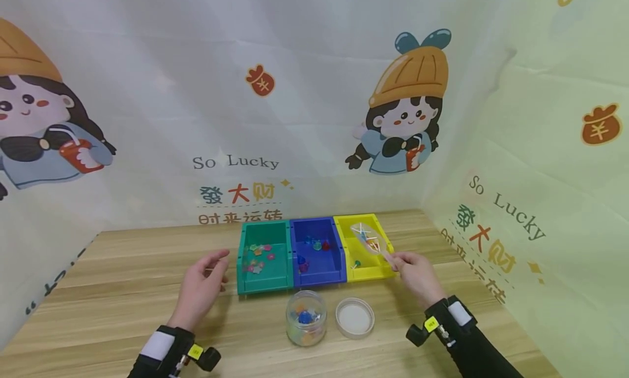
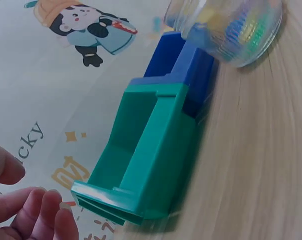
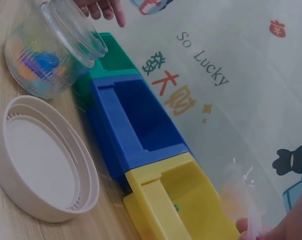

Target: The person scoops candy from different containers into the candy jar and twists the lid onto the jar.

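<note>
Over yellow bin [image 1: 373, 273], clear rounded scoop [image 1: 374, 245]

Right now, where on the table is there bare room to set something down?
Widest: the tabletop left of the left hand, out to the backdrop. Smaller: between the left hand and the jar, in front of the green bin. Crowded: where jar and lid sit side by side, and over the yellow bin, where the right hand holds a scoop.
</note>
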A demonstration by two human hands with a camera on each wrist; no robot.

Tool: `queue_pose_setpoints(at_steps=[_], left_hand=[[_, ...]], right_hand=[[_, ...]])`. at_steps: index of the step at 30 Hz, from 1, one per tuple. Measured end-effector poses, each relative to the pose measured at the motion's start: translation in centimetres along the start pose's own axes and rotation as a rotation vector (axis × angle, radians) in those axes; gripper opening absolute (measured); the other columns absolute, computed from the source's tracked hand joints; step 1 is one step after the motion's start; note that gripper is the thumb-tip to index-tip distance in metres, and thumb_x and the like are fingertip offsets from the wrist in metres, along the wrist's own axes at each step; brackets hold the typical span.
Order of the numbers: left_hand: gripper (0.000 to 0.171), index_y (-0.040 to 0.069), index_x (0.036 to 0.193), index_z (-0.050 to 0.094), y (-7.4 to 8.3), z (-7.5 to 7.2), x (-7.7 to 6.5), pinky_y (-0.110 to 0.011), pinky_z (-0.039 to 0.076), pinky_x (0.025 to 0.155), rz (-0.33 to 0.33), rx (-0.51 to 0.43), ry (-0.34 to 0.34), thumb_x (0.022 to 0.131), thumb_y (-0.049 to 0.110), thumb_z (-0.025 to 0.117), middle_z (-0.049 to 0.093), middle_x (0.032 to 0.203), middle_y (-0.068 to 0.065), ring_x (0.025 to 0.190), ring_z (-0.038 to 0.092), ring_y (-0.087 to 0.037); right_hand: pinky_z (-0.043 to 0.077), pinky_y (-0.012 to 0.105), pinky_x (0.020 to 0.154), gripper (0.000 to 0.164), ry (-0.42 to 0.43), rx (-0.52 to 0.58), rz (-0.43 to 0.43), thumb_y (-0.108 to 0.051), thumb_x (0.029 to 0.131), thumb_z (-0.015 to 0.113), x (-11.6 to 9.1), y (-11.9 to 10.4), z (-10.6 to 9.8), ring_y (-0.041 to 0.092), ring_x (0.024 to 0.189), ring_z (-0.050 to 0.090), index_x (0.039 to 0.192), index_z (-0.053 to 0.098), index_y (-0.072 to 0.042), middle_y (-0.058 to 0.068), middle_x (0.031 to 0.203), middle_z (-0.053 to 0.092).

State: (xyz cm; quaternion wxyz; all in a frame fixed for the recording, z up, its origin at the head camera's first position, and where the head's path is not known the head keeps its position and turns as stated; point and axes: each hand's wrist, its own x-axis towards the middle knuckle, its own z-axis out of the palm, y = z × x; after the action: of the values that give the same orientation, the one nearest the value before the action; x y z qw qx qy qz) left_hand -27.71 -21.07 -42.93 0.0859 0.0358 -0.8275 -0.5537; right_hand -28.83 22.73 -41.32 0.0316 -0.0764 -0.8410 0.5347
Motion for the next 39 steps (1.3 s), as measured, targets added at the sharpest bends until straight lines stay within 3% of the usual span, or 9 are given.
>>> queue_pose_setpoints(at_steps=[8,11,16,23,28,35,39], left_hand=[[0.041,0.005,0.152,0.062,0.5,-0.1,-0.9,-0.025,0.063,0.072,0.045,-0.069,-0.023,0.116,0.022,0.055,0.068,0.128,-0.022,0.088,0.071,-0.011],[0.041,0.005,0.153,0.061,0.6,-0.1,-1.0,-0.025,0.065,0.075,0.041,-0.076,-0.036,0.116,0.023,0.055,0.068,0.133,-0.024,0.092,0.075,-0.011],[0.045,0.008,0.156,0.059,0.6,-0.1,-1.3,-0.025,0.066,0.083,0.028,-0.089,-0.069,0.116,0.028,0.057,0.067,0.140,-0.023,0.099,0.074,-0.007],[0.054,0.008,0.160,0.054,0.5,0.1,-1.7,-0.026,0.066,0.092,0.049,-0.136,-0.145,0.115,0.036,0.060,0.061,0.155,-0.021,0.110,0.071,-0.001],[0.053,0.004,0.159,0.054,0.4,0.4,-2.0,-0.025,0.065,0.093,0.090,-0.148,-0.179,0.115,0.033,0.059,0.061,0.155,-0.024,0.112,0.071,-0.002],[0.050,-0.001,0.157,0.054,0.3,1.2,-2.8,-0.026,0.064,0.096,0.174,-0.177,-0.244,0.114,0.022,0.061,0.056,0.161,-0.026,0.118,0.072,-0.005],[0.052,-0.003,0.157,0.053,0.4,1.8,-3.1,-0.024,0.063,0.098,0.188,-0.211,-0.287,0.112,0.020,0.063,0.054,0.162,-0.028,0.120,0.070,0.000]], right_hand=[[0.045,0.041,0.096,0.037,-0.003,-0.045,-0.036,-0.012,0.116,0.045,0.0,-0.5,-1.3,0.036,0.120,0.057,0.138,0.067,0.009,0.027,0.136,0.067],[0.044,0.041,0.096,0.038,-0.007,-0.048,-0.033,-0.012,0.117,0.044,0.0,-0.8,-1.8,0.036,0.120,0.056,0.140,0.065,0.009,0.028,0.139,0.065],[0.037,0.038,0.085,0.039,-0.001,-0.046,-0.013,-0.014,0.117,0.043,-0.2,-1.4,-2.7,0.033,0.109,0.051,0.142,0.064,0.009,0.026,0.133,0.063],[0.040,0.043,0.093,0.041,0.009,-0.090,-0.038,-0.015,0.117,0.043,-0.6,-2.3,-4.2,0.036,0.115,0.051,0.143,0.063,0.009,0.029,0.138,0.064],[0.038,0.039,0.086,0.040,0.007,-0.134,-0.064,-0.016,0.118,0.043,-1.1,-2.7,-5.4,0.033,0.110,0.050,0.142,0.064,0.008,0.025,0.131,0.063],[0.036,0.035,0.074,0.037,-0.024,-0.172,-0.113,-0.016,0.118,0.045,-1.9,-3.4,-6.7,0.025,0.091,0.047,0.138,0.065,0.008,0.013,0.109,0.059],[0.038,0.032,0.072,0.037,-0.065,-0.170,-0.108,-0.017,0.119,0.043,-2.5,-3.9,-7.2,0.024,0.091,0.047,0.139,0.064,0.007,0.010,0.107,0.058]])
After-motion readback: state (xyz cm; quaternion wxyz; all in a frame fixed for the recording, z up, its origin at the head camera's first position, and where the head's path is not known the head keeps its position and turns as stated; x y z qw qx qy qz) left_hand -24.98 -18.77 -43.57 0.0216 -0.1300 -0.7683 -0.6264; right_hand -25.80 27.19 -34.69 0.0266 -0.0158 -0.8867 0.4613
